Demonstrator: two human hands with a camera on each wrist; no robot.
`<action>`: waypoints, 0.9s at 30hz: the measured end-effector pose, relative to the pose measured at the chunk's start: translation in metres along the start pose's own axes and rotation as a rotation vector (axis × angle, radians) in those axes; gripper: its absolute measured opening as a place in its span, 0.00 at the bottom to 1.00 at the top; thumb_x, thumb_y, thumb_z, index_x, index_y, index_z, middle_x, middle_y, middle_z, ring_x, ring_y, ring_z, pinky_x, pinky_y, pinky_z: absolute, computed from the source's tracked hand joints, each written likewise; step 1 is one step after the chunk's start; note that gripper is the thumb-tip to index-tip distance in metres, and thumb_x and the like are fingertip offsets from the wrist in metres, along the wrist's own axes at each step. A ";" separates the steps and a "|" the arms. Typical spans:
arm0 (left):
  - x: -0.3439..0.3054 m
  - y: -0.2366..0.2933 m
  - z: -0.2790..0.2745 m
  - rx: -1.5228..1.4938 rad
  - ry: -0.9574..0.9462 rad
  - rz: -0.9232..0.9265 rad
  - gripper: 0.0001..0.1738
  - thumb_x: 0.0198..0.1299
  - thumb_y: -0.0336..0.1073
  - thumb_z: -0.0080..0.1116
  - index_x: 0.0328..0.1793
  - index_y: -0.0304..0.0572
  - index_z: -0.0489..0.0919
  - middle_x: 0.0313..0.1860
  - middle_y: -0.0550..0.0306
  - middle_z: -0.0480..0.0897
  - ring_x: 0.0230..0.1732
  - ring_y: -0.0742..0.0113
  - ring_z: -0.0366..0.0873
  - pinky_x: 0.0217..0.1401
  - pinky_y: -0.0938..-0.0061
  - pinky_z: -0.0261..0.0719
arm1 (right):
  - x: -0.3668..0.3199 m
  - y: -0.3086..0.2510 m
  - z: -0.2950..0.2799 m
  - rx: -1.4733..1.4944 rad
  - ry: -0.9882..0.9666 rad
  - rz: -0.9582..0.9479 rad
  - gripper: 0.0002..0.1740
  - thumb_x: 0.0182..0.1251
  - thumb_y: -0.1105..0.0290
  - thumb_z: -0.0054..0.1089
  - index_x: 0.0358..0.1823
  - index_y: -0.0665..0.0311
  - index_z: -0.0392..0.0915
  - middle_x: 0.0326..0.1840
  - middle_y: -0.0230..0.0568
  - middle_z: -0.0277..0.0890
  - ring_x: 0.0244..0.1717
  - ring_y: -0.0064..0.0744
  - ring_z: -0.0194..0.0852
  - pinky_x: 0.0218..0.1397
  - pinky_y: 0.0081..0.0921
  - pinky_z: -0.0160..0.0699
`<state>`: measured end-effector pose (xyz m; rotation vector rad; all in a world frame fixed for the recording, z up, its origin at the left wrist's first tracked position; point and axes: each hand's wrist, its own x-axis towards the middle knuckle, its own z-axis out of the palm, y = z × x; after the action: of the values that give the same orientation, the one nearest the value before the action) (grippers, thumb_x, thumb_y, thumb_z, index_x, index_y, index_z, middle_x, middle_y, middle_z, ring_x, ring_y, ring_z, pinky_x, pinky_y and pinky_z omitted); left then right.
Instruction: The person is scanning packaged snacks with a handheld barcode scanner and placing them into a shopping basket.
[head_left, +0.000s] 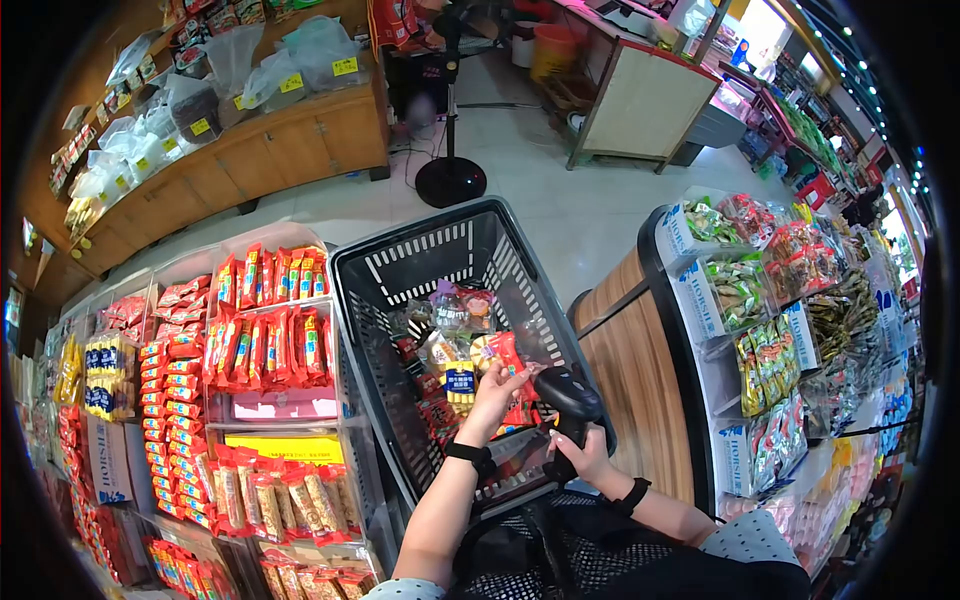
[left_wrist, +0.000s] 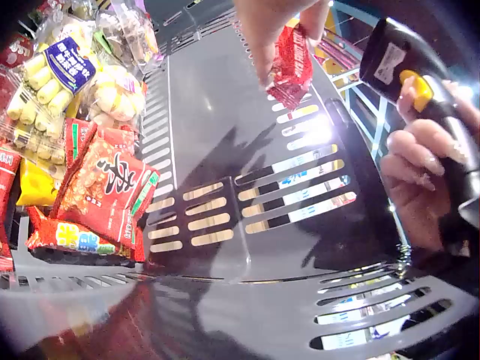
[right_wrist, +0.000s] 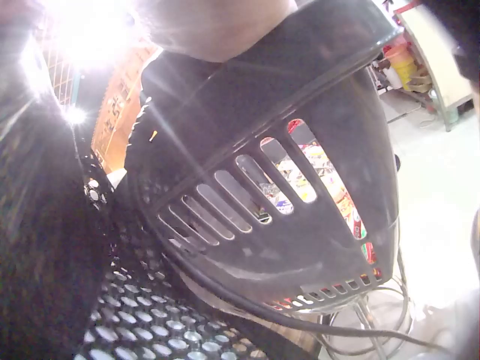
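Observation:
Over the dark basket (head_left: 355,330), the left hand (head_left: 492,402) pinches a small red packet (left_wrist: 291,69) by its upper end, as the left wrist view shows. The right hand (head_left: 585,455) grips the handle of a black handheld scanner (head_left: 568,396), one finger at its yellow trigger (left_wrist: 417,88). The scanner's head is beside the left fingertips. Inside the basket lie a bag of pale rolls with a blue label (left_wrist: 67,63), red snack bags (left_wrist: 105,187) and several other packets. In the right wrist view the basket's slotted side (right_wrist: 300,247) hides most of the contents.
Bins of red-wrapped snacks (head_left: 268,345) stand left of the basket, and a wood-sided display (head_left: 635,370) with bagged goods stands on its right. Beyond it are a black stand base (head_left: 450,182) and a wooden counter (head_left: 290,145). A cable (right_wrist: 360,330) hangs beside the basket.

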<state>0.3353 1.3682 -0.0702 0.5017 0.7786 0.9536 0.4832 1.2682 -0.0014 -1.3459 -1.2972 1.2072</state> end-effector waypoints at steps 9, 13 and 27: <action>-0.006 0.010 0.008 -0.024 -0.074 0.214 0.24 0.50 0.20 0.58 0.56 0.33 0.68 0.52 0.49 0.76 0.52 0.66 0.75 0.55 0.74 0.74 | 0.000 0.006 0.000 -0.041 -0.018 -0.026 0.09 0.57 0.71 0.57 0.25 0.70 0.76 0.17 0.38 0.76 0.19 0.25 0.75 0.26 0.22 0.72; -0.012 0.011 0.019 0.030 -0.063 0.242 0.24 0.51 0.20 0.57 0.56 0.31 0.68 0.51 0.50 0.77 0.51 0.67 0.75 0.56 0.74 0.72 | -0.003 0.007 -0.004 -0.098 -0.108 -0.014 0.10 0.60 0.73 0.53 0.40 0.73 0.73 0.23 0.36 0.74 0.25 0.23 0.73 0.31 0.21 0.72; -0.014 -0.006 0.020 0.298 0.261 0.492 0.14 0.57 0.37 0.60 0.43 0.35 0.75 0.32 0.59 0.80 0.32 0.78 0.75 0.35 0.81 0.72 | -0.012 0.005 0.003 0.036 0.022 -0.018 0.09 0.58 0.74 0.55 0.37 0.73 0.74 0.19 0.37 0.75 0.22 0.23 0.75 0.29 0.20 0.73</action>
<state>0.3496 1.3520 -0.0565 0.8653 1.0674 1.3854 0.4812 1.2559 -0.0057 -1.3150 -1.2638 1.1949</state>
